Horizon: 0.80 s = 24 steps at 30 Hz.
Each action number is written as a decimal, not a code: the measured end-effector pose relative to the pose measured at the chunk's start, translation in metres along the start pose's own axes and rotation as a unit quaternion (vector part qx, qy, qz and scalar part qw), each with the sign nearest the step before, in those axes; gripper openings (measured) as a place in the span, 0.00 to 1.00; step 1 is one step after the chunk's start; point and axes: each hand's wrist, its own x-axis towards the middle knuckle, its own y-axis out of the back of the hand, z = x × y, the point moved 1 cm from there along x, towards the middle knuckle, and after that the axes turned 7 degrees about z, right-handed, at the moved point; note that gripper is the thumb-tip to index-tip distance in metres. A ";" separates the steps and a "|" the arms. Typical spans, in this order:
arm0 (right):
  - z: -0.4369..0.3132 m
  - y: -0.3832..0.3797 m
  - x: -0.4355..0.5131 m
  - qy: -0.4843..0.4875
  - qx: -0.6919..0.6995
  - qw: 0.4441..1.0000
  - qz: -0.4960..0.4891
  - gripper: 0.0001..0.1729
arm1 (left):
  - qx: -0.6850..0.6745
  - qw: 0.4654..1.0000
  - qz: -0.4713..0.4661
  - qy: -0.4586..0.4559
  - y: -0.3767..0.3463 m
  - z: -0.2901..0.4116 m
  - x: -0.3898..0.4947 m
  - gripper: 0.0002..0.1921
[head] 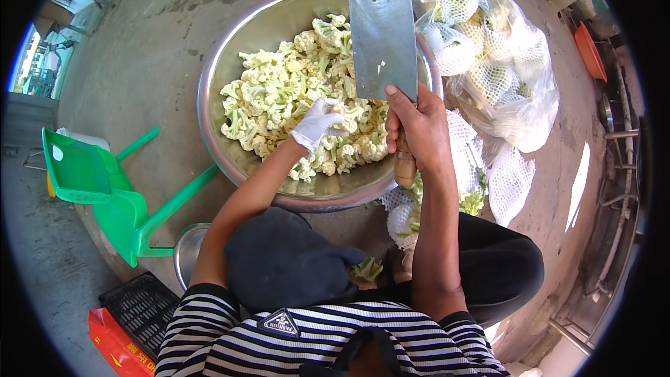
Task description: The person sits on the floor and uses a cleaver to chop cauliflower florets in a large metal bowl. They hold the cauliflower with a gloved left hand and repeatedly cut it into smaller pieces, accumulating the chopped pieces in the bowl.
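Note:
A wide stainless steel basin (309,200) holds many cut cauliflower florets (272,84). Over the florets, my left hand (319,123), in a white glove, has its fingers curled around a cauliflower piece (352,115). My bare right hand (421,123) grips a cleaver (382,31) by its wooden handle. The broad blade points away from me above the basin's right side, with small white bits stuck to it. Part of the basin's far right rim is hidden behind the blade.
A clear plastic bag (528,115) of net-wrapped cauliflower heads lies right of the basin. Loose foam netting (510,183) and leaf scraps lie nearer my knee. To the left are a green plastic chair (123,220), a metal bowl (188,251), a black crate (141,309) and a red box (112,345).

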 end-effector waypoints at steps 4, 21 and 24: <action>0.005 -0.005 -0.001 -0.015 0.008 1.000 -0.011 0.14 | -0.325 0.945 -0.042 -0.005 0.012 0.070 -0.040 0.30; 0.006 -0.056 -0.035 -0.012 -0.073 0.988 -0.136 0.14 | -0.286 0.951 0.088 -0.078 0.042 0.097 -0.031 0.35; 0.008 -0.058 -0.037 -0.011 -0.080 0.987 -0.137 0.15 | -0.307 0.946 0.070 -0.079 0.044 0.098 -0.029 0.36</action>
